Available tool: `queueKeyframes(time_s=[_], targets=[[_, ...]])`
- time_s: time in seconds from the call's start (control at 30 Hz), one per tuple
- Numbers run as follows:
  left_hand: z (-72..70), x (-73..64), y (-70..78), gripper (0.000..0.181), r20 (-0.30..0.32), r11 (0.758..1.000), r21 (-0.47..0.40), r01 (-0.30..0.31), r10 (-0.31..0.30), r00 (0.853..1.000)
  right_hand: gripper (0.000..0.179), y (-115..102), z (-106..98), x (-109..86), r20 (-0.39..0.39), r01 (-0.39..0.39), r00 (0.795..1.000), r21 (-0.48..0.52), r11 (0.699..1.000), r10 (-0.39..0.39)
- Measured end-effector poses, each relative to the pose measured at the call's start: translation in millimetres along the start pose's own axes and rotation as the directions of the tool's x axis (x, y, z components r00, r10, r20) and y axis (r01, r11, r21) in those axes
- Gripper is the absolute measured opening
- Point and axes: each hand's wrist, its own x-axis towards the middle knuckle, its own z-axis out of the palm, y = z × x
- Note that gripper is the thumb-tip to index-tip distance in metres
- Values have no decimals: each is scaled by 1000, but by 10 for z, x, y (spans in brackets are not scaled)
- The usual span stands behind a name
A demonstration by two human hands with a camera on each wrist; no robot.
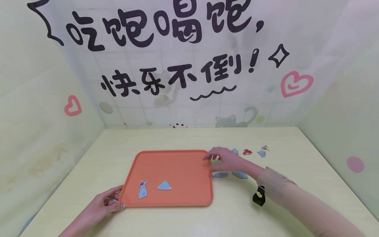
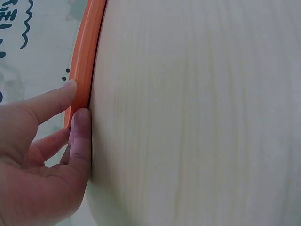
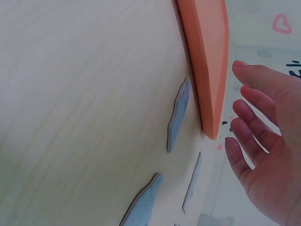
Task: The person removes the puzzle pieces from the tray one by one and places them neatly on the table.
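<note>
An orange tray [image 1: 177,164] lies flat, with a pale blue puzzle piece [image 1: 143,191] marked in red and a blue triangular piece [image 1: 164,185] on it. My left hand [image 1: 102,204] grips the tray's near left corner; in the left wrist view its thumb and fingers pinch the orange rim [image 2: 86,61]. Above the tray's right edge is my right hand [image 1: 226,158], its fingers spread and slightly bent, holding nothing in the right wrist view. Beside that edge lie blue pieces [image 3: 178,117], partly hidden by the hand in the head view.
Farther right on the pale wood table [image 1: 296,184] lie a small red piece [image 1: 247,152] and a blue piece with yellow and red [image 1: 263,152]. A black object [image 1: 259,196] hangs at the right sleeve. Printed white walls [image 1: 183,108] enclose the table's back and sides.
</note>
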Motion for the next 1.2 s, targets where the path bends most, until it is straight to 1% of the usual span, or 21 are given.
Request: queueKeyframes(time_s=[0.1,0.27,0.53,0.67,0.8,0.93,1.07,1.2], targets=[[1,0,2,76,2,1000,-1,1,-1,1000,40,-73,73,156,21,35,999,8,999,-35],[4,-1,6,76,-4,1000,13,5,-5,1000,42,-233,201,394,72,56,996,54,997,-60],[6,-6,-19,76,3,1000,9,-3,3,1000,45,-494,399,679,161,115,980,-3,993,-113],[1,-14,-31,76,3,1000,10,-10,10,1000,46,-568,478,802,217,174,961,6,985,-171],[0,-15,-26,76,-1,1000,13,1,-1,1000,49,-589,556,897,260,229,939,10,973,-224],[3,-12,-9,76,-11,1000,16,23,-23,1000,49,-587,640,969,291,282,918,-2,959,-269],[6,-9,2,76,-13,999,21,24,-24,1000,48,-624,691,1018,334,323,893,-9,946,-301],[10,-5,6,77,-12,999,25,19,-19,1000,48,-682,730,1036,400,368,864,-87,926,-306]])
